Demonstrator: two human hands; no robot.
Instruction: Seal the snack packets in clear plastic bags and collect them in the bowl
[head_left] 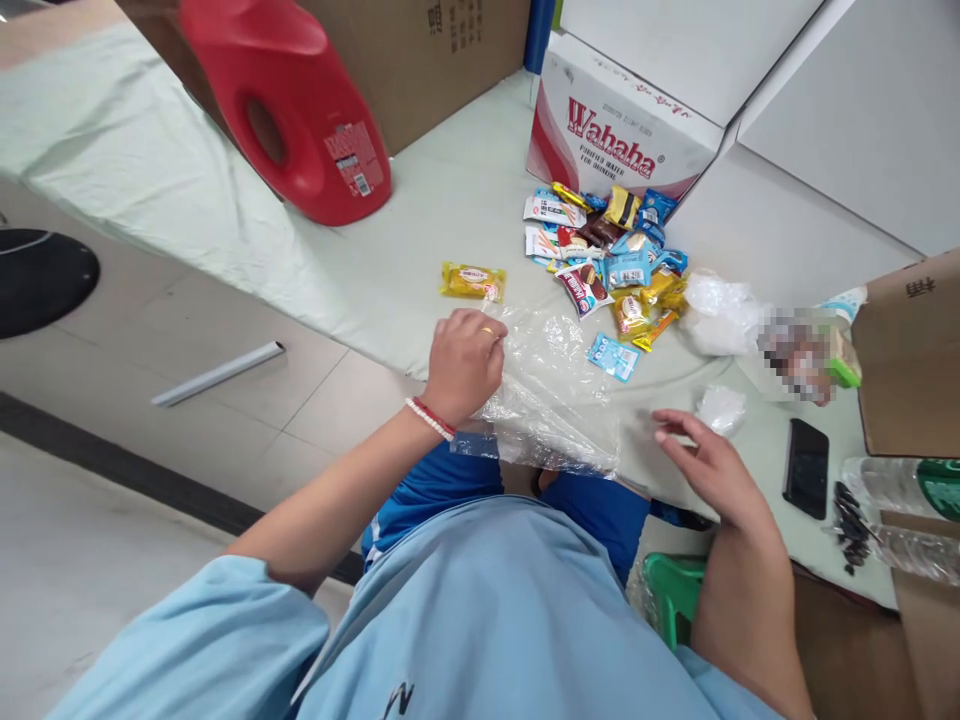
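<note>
A clear plastic bag lies spread over the near table edge, its lower part hanging above my lap. My left hand is closed on the bag's left side, with the fingers curled. Just to the right of the bag my right hand hovers with its fingers apart and nothing in them. A yellow wrapped snack lies alone beyond my left hand. Past the bag is a pile of small packaged snacks in blue, white, red and yellow wrappers. A light blue packet lies at the bag's right edge.
A red jug stands at the back left, a Wahaha carton behind the snacks. On the right are crumpled white plastic bags, a black phone, clear bottles and a cardboard box. A green stool stands below.
</note>
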